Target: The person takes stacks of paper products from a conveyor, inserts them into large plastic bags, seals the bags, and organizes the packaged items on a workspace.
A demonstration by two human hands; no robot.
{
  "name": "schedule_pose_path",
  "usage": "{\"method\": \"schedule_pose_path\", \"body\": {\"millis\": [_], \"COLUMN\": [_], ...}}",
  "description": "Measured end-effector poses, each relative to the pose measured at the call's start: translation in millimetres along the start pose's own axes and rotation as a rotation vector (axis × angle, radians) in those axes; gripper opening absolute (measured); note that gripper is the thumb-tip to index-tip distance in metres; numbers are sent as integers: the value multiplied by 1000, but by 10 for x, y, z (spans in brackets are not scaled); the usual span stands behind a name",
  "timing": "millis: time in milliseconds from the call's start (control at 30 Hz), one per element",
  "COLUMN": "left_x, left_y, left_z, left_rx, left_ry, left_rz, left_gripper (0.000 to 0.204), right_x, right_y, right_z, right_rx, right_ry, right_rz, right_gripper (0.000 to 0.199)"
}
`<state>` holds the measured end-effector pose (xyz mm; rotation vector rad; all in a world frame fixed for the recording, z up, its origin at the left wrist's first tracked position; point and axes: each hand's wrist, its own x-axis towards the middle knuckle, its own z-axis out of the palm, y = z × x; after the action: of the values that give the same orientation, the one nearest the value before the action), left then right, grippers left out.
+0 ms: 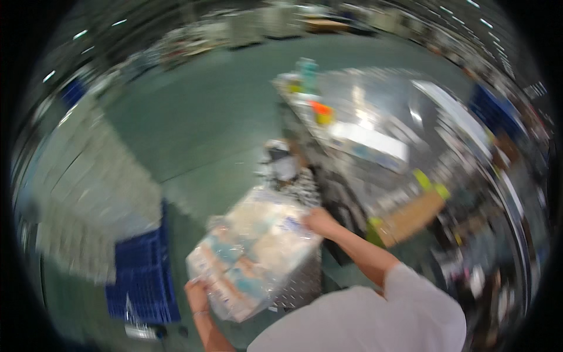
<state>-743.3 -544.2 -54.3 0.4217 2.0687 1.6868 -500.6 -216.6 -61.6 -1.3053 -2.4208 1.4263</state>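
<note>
Between my two hands hangs a large see-through plastic bag (252, 252) filled with several white, teal and peach packs. It is tilted, its far end up and to the right. My left hand (198, 294) is closed on the bag's near left corner. At the right side, my right hand (321, 223) grips the bag's edge in closed fingers. Motion blurs the packs, so their exact kind does not show. Below the bag, a grey textured metal surface (302, 284) shows in part.
To the left, wrapped white stacks (99, 188) stand by a blue plastic pallet (143, 270). A shiny metal table (375, 100) at the right bears a white box (369, 144), an orange-and-yellow item (322, 112) and a brown cardboard piece (410, 218). Green floor (193, 111) stretches ahead.
</note>
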Motion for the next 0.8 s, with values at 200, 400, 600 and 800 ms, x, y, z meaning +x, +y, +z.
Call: {"method": "schedule_pose_path", "body": {"millis": [200,400,600,800], "left_x": [273,-916,-1958,-3220], "left_y": [-273,963,619,1179], "left_z": [-609,770,3257,5368], "left_rx": [702,919,309,463], "left_ry": [9,676,-534,-1832], "left_rz": [45,768,328,761], "left_gripper": [25,57,35,39], "right_x": [-474,-1936,-3855,-5005], "right_y": [-112,1472,3502,4369], "right_z": [-159,-569,-1078,-1722], "right_rx": [492,103,-19,328], "right_ry": [183,286,449,915], "right_rz": [-217,-198,449,682], "right_gripper": [52,32,37,33]}}
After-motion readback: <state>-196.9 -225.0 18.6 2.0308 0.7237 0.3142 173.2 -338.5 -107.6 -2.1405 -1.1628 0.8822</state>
